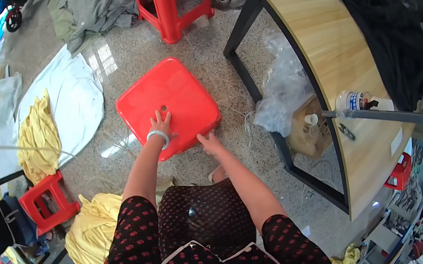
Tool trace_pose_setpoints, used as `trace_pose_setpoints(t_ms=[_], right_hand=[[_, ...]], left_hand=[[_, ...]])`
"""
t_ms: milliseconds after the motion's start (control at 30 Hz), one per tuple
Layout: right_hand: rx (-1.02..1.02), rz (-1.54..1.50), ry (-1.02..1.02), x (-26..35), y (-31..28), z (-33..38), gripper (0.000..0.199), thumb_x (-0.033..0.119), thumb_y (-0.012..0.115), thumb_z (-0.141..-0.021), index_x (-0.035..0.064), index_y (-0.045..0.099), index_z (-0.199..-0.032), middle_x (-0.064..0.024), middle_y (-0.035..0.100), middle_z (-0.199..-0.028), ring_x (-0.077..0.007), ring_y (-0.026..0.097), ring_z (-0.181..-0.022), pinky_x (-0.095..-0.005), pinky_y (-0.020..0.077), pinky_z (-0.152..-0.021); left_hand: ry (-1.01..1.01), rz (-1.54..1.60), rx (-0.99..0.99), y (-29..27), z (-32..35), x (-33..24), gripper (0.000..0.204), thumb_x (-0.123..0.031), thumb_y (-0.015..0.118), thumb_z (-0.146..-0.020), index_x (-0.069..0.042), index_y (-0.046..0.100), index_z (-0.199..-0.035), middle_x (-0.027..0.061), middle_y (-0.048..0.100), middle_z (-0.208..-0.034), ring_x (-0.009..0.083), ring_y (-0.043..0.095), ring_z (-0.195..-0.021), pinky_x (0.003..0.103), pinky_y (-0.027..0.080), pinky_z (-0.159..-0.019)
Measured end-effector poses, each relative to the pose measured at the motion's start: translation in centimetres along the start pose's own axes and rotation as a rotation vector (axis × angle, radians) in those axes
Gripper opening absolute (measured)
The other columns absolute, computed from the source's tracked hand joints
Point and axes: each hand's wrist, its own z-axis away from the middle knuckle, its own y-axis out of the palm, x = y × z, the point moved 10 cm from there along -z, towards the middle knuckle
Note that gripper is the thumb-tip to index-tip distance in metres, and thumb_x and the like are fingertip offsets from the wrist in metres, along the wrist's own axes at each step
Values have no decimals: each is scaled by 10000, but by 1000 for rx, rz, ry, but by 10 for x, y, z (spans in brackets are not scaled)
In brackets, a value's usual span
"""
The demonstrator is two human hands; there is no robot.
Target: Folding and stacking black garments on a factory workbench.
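A red square plastic stool (176,90) with a small hole in its seat stands on the floor before me. My left hand (161,128) lies on the seat near that hole, open with its fingers spread. A pale bangle (158,137) circles the left wrist. At the stool's near right edge is my right hand (210,144), its thumb against the rim and the other fingers partly hidden at the side. It appears closed on that edge.
Another red stool (174,0) stands beyond, near heaped grey cloth (99,7). A wooden table (331,43) with black legs is on the right, clear plastic bags (285,85) beneath it. To the left are a white sheet (72,94), yellow cloth (37,137) and a small red stool (48,203).
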Motion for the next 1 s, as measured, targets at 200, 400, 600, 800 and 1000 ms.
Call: trace_pose_setpoints(t_ms=[200, 400, 600, 800, 1000], right_hand=[[-50, -470, 116, 21, 46, -1, 530, 443, 521, -762, 135, 357, -1162, -21, 475, -962, -122, 459, -829, -290, 401, -615], [14, -911, 22, 51, 49, 9, 653, 406, 560, -752, 187, 205, -1255, -18, 370, -1190, -152, 387, -1038, -335, 342, -787], [-151, -1152, 27, 16, 38, 13, 685, 361, 611, -724, 207, 210, -1257, -7, 381, -1190, -150, 408, -1031, -340, 337, -803], [-295, -1252, 0, -49, -7, 77, 651, 415, 580, -733, 172, 265, -1248, -16, 423, -1151, -140, 426, -1024, -308, 383, -771], [-655, -1302, -9, -170, -85, 168, 703, 445, 519, -762, 61, 226, -1273, -96, 340, -1247, -203, 361, -1123, -333, 294, -927]], left_hand=[[-237, 110, -513, -67, -54, 85, 886, -531, 581, -646, -66, 186, -1288, 285, 196, -1273, 406, 238, -1173, 462, 294, -915], [-114, 385, -256, -90, -121, 145, 782, -588, 566, -634, -8, 413, -1136, 232, 515, -1033, 326, 508, -962, 373, 393, -827], [35, 700, -200, -60, -148, 145, 652, -458, 627, -669, 42, 470, -1056, 195, 556, -971, 268, 543, -902, 338, 420, -773], [334, 519, -123, -59, -101, 6, 645, -436, 630, -671, 40, 442, -1063, 211, 521, -986, 299, 532, -896, 360, 423, -769], [477, 235, -44, 6, -52, -161, 710, -488, 604, -656, 35, 394, -1087, 253, 487, -1004, 350, 501, -928, 386, 410, -792]])
